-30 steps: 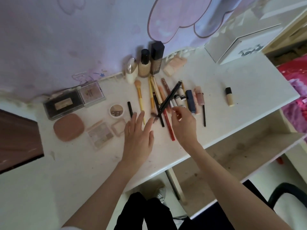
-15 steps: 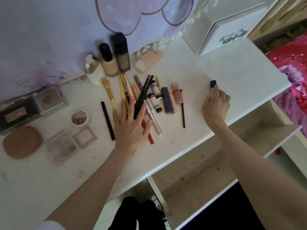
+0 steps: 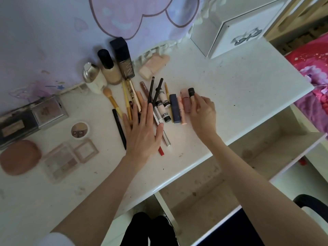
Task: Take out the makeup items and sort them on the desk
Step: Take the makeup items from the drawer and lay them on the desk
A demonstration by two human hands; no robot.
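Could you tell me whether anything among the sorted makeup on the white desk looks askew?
Yes: two thin black pencils lie slanted across the otherwise parallel row of sticks and tubes, resting on top of them just beyond the left hand. The right hand holds a small black-capped beige tube at the row's right end.

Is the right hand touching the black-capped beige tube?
Touching: the head view shows the right hand with fingers curled round the black-capped beige tube.

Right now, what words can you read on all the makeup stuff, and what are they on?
"PIPL": on the small round compact.
"NARS": on the tall dark foundation bottle, running along its side.
The gold tube and the white black-capped tubes carry print too blurred to read.
The palette labels are too blurred to read.
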